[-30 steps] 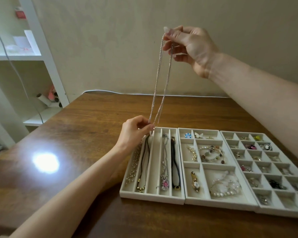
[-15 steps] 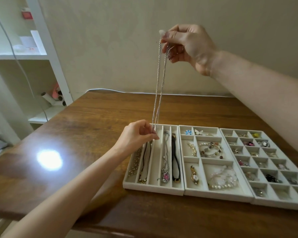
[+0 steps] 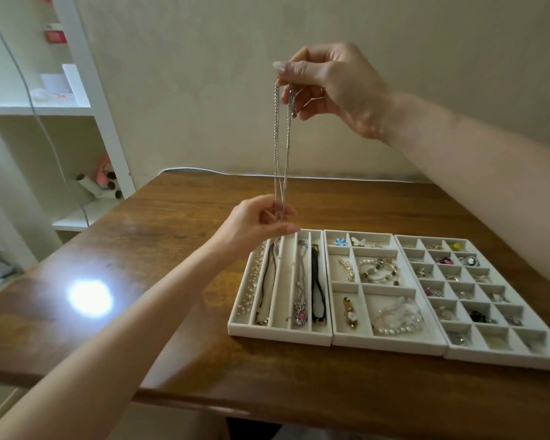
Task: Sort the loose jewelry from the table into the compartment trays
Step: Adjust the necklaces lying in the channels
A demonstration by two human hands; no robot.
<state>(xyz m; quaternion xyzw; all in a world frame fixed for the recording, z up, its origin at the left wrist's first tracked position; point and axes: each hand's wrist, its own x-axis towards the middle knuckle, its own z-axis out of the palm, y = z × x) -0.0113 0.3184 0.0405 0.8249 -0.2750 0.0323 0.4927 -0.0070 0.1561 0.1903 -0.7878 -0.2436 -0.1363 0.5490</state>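
The chain (image 3: 281, 147) hangs doubled between my hands, right hand (image 3: 334, 90) pinching its top, left hand (image 3: 258, 223) pinching its foot just above the tray (image 3: 280, 333); light, limp, tangle-prone I'd say, so hold both ends

Plain cream wall (image 3: 204, 90), white shelving unit (image 3: 29, 110) left, glare (image 3: 89, 298) on brown wooden table (image 3: 172, 233).

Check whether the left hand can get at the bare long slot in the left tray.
Probably yes: the left hand, pinching the chain, looks to hover right by that slot's far end, with nothing between them.
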